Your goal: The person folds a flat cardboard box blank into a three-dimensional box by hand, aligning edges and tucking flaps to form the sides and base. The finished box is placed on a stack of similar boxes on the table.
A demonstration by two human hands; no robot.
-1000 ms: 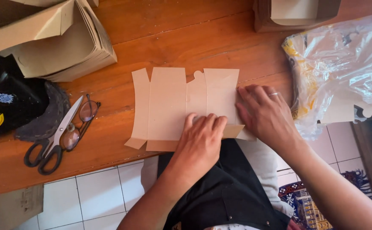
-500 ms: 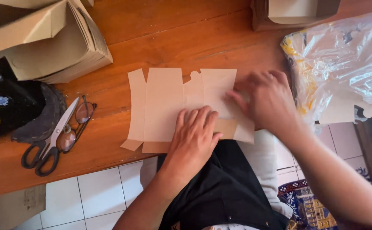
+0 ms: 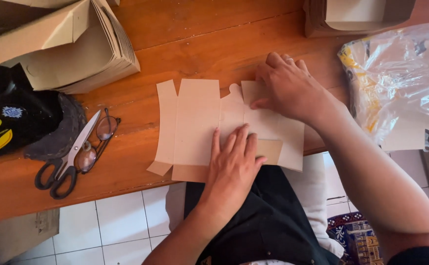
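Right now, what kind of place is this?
Probably a small home or workshop bench for folding cardboard boxes: a wooden table over tiled floor, a flat cardboard box blank under both hands, a stack of folded blanks, and scissors nearby.

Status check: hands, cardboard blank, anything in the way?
Left hand flat on cardboard blank. Right hand pressing its right panel. Scissors and glasses lie apart, left.
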